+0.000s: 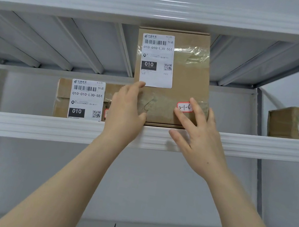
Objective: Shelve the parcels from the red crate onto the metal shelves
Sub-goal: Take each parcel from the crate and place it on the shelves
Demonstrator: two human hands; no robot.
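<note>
Fingers (197, 108) of the right hand (195, 133) lie spread flat on the box (187, 76), those of the left hand (127, 109) straight along its left edge, seemingly to steady it upright on the shelf (42, 126), label (157, 60) facing out, just right of another box (63, 98).

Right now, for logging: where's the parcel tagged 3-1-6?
Head view, centre: 3-1-6 parcel on middle shelf, touched by left hand and right hand, right of shorter parcel.

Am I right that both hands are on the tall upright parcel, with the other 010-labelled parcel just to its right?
No: in the head view the other 010-labelled parcel sits left of the tall upright parcel; the left hand and right hand are on it.
</note>
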